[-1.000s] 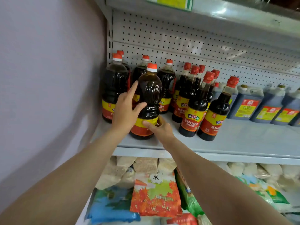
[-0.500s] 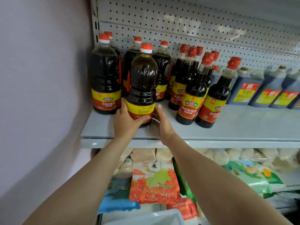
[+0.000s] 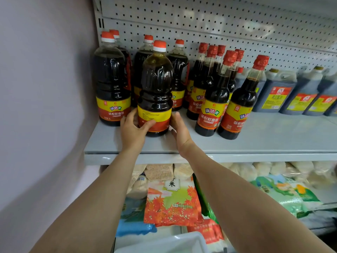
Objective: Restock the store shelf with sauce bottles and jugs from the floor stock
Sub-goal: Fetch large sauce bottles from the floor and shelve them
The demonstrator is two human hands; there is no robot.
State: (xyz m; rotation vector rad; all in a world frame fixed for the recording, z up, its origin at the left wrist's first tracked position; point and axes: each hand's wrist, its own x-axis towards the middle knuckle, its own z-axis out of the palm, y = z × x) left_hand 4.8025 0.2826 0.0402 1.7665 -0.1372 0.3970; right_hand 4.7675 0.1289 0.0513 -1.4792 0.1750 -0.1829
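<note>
A large dark soy sauce jug point(image 3: 156, 84) with an orange cap stands upright on the grey shelf point(image 3: 255, 141), its plain yellow-and-red back label facing me. My left hand point(image 3: 134, 129) grips its base from the left, thumb across the label. My right hand point(image 3: 179, 128) lies against its right side with straight fingers. Several matching jugs point(image 3: 111, 83) stand behind and to the left.
Slim dark sauce bottles point(image 3: 215, 99) with red caps crowd just right of the jug. Blue-grey square jugs point(image 3: 279, 92) line the back right. Bare shelf lies in front of them. A wall closes the left side. Rice bags point(image 3: 171, 203) fill the shelf below.
The jug went from raised in my hands to standing on the shelf. My left hand slid from its shoulder down to its base; the right stayed by the lower right side.
</note>
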